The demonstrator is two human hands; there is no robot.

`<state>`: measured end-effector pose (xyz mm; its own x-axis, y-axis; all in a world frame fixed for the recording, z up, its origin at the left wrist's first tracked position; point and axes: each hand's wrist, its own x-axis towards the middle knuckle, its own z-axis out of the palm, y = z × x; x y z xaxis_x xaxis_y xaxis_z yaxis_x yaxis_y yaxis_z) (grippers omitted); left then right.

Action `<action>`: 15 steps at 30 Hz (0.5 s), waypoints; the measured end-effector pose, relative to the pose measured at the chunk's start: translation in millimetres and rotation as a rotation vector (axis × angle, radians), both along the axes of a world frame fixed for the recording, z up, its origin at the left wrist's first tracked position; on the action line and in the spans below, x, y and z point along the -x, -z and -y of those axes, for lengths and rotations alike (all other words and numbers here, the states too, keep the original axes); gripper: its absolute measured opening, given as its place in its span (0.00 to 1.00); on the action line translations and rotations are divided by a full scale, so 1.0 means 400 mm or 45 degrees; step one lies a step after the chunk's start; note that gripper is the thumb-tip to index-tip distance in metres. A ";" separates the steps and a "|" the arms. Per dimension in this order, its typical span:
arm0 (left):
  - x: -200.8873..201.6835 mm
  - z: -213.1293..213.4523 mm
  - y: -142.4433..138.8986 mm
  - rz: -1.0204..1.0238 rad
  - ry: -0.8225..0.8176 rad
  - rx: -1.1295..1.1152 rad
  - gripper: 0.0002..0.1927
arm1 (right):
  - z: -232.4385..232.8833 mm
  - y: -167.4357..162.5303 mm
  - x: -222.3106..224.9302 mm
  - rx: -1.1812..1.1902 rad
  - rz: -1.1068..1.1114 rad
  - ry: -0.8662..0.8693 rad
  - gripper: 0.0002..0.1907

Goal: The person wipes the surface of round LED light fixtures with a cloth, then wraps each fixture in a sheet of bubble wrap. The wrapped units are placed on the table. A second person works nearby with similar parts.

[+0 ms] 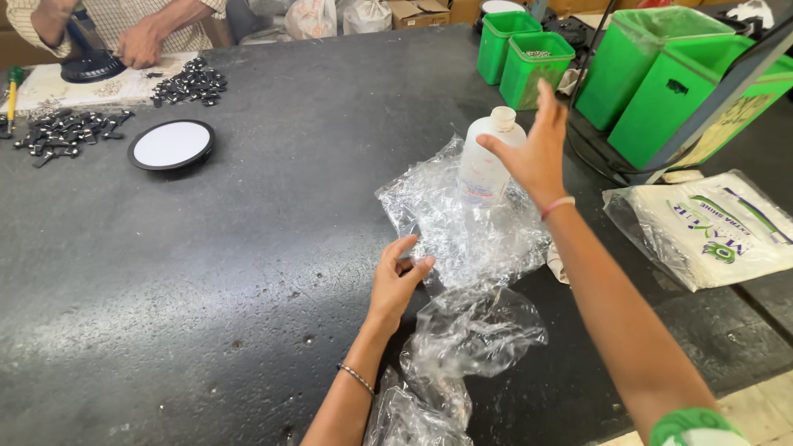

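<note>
A white plastic bottle with a white cap stands upright on a sheet of crumpled clear plastic wrap on the dark table. My right hand is raised beside the bottle with fingers spread, the thumb close to the bottle's shoulder, holding nothing. My left hand rests at the near left edge of the plastic, fingers pinching or touching the wrap. More crumpled clear plastic lies toward the near edge.
Several green bins stand at the back right. A white printed bag lies at right. Far left, another person's hands work beside small black parts and a round white-faced black disc.
</note>
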<state>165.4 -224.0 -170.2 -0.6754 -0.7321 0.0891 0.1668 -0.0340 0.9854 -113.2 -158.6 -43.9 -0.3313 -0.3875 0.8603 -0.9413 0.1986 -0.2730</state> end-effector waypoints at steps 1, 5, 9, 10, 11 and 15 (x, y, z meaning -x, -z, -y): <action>-0.001 0.005 -0.003 0.012 -0.017 0.003 0.32 | 0.021 -0.012 0.028 0.002 -0.142 -0.019 0.60; -0.011 0.016 0.001 0.003 -0.056 0.003 0.33 | 0.113 -0.005 0.121 -0.271 0.612 -0.074 0.44; -0.018 0.026 0.005 -0.046 -0.047 -0.007 0.36 | 0.114 0.002 0.181 -0.194 0.596 0.067 0.30; -0.016 0.029 0.006 -0.041 -0.056 0.001 0.37 | 0.106 0.005 0.186 -0.176 0.578 0.100 0.29; -0.011 0.032 0.008 -0.040 -0.063 0.010 0.37 | 0.100 0.011 0.186 -0.052 0.603 0.006 0.28; 0.006 0.032 0.017 -0.048 -0.056 0.017 0.41 | 0.065 0.041 0.176 0.282 0.751 -0.231 0.24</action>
